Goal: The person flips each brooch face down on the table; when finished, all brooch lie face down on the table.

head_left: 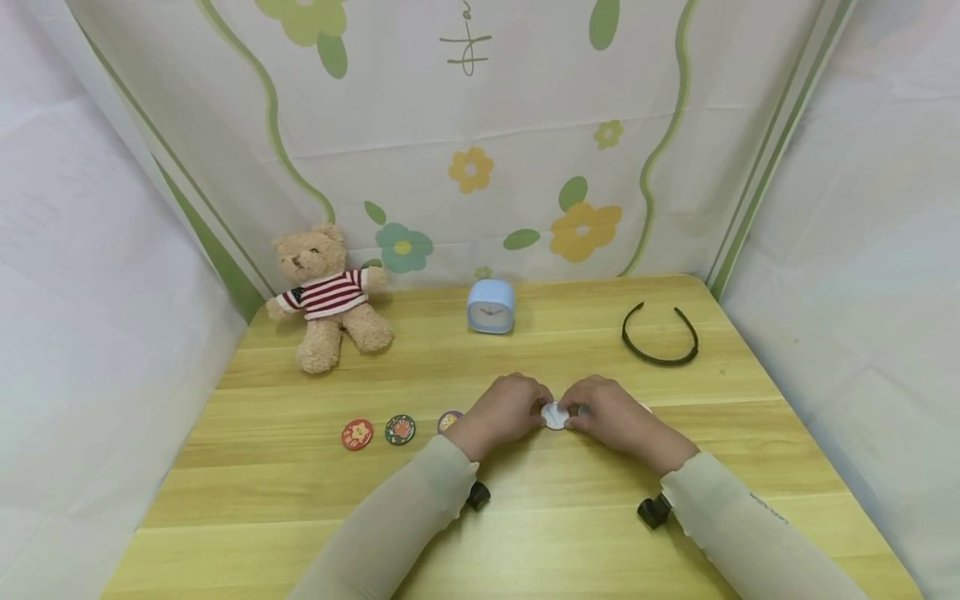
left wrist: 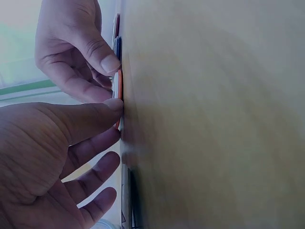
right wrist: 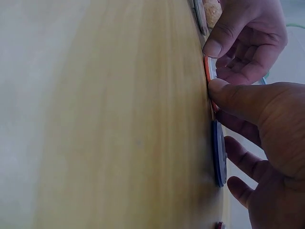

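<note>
A round badge [head_left: 555, 416], pale side up with an orange rim, lies at the tabletop between both hands. My left hand [head_left: 508, 410] pinches its left edge with thumb and forefinger; the other fingers spread loosely in the left wrist view. From the right, my right hand [head_left: 617, 421] pinches the opposite edge the same way. Beside the right fingers, a dark-blue-rimmed badge [right wrist: 219, 152] sits flat in the right wrist view. Partly covered by the left wrist is a purple badge [head_left: 449, 421] with a yellow picture.
Further left lie a green badge [head_left: 400, 429] and a red badge [head_left: 357, 434]. Along the back of the wooden table [head_left: 570, 533] are a teddy bear [head_left: 322, 296] in a striped top, a blue clock [head_left: 491, 307] and a black headband [head_left: 660, 360]. Patterned cloth [head_left: 525, 108] hangs behind.
</note>
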A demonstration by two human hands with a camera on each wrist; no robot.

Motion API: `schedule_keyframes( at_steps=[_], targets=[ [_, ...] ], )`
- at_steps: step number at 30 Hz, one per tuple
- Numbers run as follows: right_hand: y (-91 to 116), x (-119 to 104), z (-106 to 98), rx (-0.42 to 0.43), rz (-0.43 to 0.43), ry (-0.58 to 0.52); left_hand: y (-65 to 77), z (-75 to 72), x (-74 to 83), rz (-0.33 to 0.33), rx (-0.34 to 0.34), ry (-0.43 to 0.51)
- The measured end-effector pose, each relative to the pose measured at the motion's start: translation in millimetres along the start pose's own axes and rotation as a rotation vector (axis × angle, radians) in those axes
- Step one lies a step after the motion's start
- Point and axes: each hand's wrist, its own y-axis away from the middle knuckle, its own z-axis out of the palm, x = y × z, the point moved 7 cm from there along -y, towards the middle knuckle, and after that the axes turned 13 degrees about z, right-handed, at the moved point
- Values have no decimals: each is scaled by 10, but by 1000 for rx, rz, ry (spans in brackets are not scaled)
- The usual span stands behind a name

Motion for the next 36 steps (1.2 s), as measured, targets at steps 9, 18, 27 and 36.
schedule_keyframes(
  at_steps=[9, 18, 27, 36],
  targets=[
    [-27, 41, 32, -11, -5, 42, 179, -77, -115, -63, -50, 107],
    [-26, 53, 39, -19, 6, 41, 560, -218, -372, -125, -84, 188],
    [-15, 51, 22, -3, 5, 23, 668, -263, -418, -107, -79, 209],
    [-6, 37, 17, -4, 10, 31, 811, -286, -484, -101, -78, 204]
  ],
)
